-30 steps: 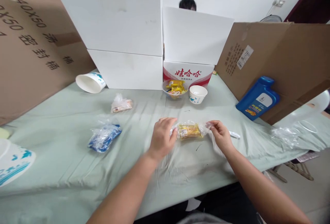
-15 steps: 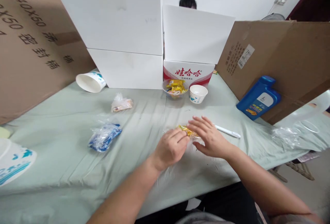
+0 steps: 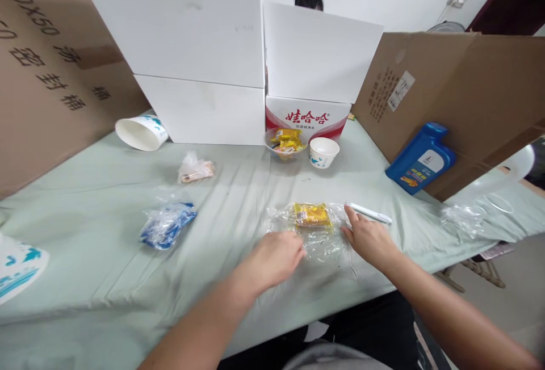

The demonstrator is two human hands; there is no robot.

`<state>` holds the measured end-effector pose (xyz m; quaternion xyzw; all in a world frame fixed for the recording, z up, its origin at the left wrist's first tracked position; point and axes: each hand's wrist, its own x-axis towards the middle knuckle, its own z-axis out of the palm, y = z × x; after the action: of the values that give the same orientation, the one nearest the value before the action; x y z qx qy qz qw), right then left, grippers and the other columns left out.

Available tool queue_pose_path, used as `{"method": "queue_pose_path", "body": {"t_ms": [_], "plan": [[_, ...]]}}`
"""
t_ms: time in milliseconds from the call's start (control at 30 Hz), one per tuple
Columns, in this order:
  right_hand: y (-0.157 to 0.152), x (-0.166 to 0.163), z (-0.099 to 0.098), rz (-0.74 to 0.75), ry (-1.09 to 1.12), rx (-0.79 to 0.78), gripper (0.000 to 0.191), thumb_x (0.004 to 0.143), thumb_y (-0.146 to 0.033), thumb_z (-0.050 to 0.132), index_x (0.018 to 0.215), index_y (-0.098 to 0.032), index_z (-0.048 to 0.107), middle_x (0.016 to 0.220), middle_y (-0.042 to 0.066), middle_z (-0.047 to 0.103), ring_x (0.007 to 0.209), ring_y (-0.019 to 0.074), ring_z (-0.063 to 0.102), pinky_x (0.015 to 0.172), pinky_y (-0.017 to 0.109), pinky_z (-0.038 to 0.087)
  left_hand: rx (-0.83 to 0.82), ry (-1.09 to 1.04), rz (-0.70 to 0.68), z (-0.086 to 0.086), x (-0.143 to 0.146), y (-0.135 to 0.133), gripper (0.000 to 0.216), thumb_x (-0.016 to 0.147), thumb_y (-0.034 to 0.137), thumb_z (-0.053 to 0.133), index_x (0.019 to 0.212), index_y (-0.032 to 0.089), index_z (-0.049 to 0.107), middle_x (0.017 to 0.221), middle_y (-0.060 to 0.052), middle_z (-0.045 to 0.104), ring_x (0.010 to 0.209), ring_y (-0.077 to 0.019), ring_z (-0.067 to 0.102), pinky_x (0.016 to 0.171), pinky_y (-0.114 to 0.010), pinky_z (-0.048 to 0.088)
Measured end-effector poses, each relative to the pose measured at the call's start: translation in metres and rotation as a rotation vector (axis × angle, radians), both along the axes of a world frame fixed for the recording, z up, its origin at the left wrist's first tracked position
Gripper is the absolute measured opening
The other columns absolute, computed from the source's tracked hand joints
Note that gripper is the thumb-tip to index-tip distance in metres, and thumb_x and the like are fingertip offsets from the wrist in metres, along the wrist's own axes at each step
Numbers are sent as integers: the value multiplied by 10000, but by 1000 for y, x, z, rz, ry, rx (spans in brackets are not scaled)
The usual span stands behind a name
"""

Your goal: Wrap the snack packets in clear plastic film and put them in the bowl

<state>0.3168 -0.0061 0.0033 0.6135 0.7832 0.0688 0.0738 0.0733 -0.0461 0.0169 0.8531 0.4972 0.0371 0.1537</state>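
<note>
A small yellow-wrapped snack packet (image 3: 313, 215) lies on a spread, crinkled clear plastic sheet (image 3: 326, 246) in front of me. My left hand (image 3: 279, 256) is closed, knuckles up, at the sheet's near left edge. Its fingertips are hidden, so what they pinch, if anything, does not show. At the sheet's right side, my right hand (image 3: 371, 239) reaches with index finger and thumb stretched out and apart. Its index fingertip is close to the left end of a slim white stick-like tool (image 3: 370, 213); whether it touches the tool or the plastic I cannot tell.
Behind, a clear bowl (image 3: 285, 151) of yellow packets stands beside a white paper cup (image 3: 323, 153). Left lie a blue plastic-wrapped bundle (image 3: 168, 225), a small bag (image 3: 195, 168) and a tipped cup (image 3: 141, 133). A blue bottle (image 3: 420, 160) leans right; boxes wall the table. A person's hair shows behind.
Both hands have come off the yellow packet, which now lies uncovered on the plastic. My left hand moved down towards me; my right hand moved right. The view has shifted slightly.
</note>
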Motion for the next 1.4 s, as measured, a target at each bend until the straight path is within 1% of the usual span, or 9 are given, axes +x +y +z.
{"method": "queue_pose_path", "body": {"t_ms": [133,267,367,567,700,867,1067,1300,1400], "plan": [[2,-2,0,239,306,250,409,951,-329,461,1312,-142,500,974,140,700,883,280,671,746,398,526,217,-55,137,-11,-4,11,186,837,125,567,993,180,651,1124,-97,658,1040,-259,632,875,-388,524],[-12,-21,3,721,575,224,233,955,-225,439,1135,-219,588,912,70,702,836,214,660,751,362,540,284,-119,167,-27,-9,18,789,708,175,731,1410,252,380,1563,-131,287,1407,-362,327,1085,-512,382],[-10,-37,-3,852,602,125,288,953,-192,444,1215,-218,559,1087,77,692,1025,215,641,861,378,537,257,-148,172,-33,-12,20,1046,669,237,784,1505,277,157,1615,-157,97,1459,-370,187,1130,-543,300],[44,-44,-14,582,452,11,551,838,-369,666,1319,-142,522,1324,185,572,1232,328,518,1009,520,426,15,-54,220,-26,-11,20,1140,619,363,830,1524,208,154,1563,-208,261,1436,-418,221,1116,-547,304],[88,-35,-10,383,447,-77,363,875,-382,612,1153,-148,618,1126,145,674,1059,279,613,905,417,475,-87,-18,234,-17,-11,20,1111,614,378,837,1517,178,222,1565,-188,264,1442,-420,194,1142,-529,278],[137,-33,10,154,548,211,308,875,-399,582,1057,-154,628,965,129,673,932,287,604,828,419,467,-104,-11,210,-13,-12,19,1076,588,429,835,1493,202,299,1553,-170,308,1437,-442,186,1128,-564,288],[192,-96,61,401,608,511,399,846,-284,598,1232,-186,569,1243,148,553,1137,342,482,994,514,391,-107,-15,203,-11,-13,19,1025,571,410,841,1461,211,372,1543,-169,330,1423,-460,219,1126,-571,289],[229,-191,80,391,462,317,593,805,-154,630,1375,-153,467,1495,183,290,1230,395,411,1007,573,366,-143,-27,167,-16,-17,20,962,628,491,803,1453,219,390,1568,-161,276,1440,-464,150,1125,-610,247],[220,-201,78,440,455,290,470,825,-129,582,1293,-137,541,1450,175,372,1236,369,417,1004,532,387,-156,-10,157,-15,-17,20,968,645,514,788,1462,193,380,1575,-164,253,1445,-461,127,1132,-600,242]]}}
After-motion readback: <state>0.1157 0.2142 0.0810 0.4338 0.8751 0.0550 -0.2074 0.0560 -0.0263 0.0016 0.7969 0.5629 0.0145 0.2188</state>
